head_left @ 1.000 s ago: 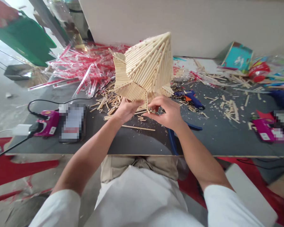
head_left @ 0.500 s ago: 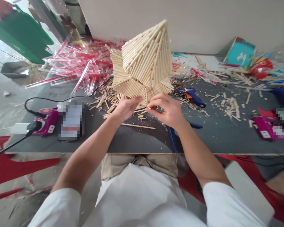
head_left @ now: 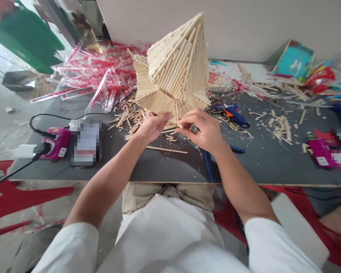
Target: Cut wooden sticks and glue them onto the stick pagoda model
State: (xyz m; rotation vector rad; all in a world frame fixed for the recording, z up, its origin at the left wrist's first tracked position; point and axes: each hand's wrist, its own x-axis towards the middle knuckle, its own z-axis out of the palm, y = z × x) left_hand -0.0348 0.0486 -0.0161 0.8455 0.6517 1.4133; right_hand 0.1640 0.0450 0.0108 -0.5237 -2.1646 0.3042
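Note:
A pointed model built from thin wooden sticks [head_left: 177, 62] stands in front of me, its tall peak leaning up to the right and shorter points around its base. My left hand [head_left: 154, 126] grips the lower front edge, thumb on top and the other fingers mostly hidden beneath. My right hand [head_left: 202, 127] is at the same edge, just to the right, with thumb and forefinger pinched on the end of a small wooden stick [head_left: 179, 126]. Loose cut sticks [head_left: 130, 121] lie under and beside the model.
A blue glue gun [head_left: 236, 115] and blue-handled pliers [head_left: 208, 167] lie right of the model. At left are a phone [head_left: 86, 142], a purple power strip [head_left: 58, 144] and a heap of red and clear wrappers [head_left: 102, 72]. Stick scraps [head_left: 282, 127] litter the right side.
The view has shifted slightly, so the model appears a little higher. My right hand's fingers have moved slightly at the model's lower edge; my left hand keeps its hold.

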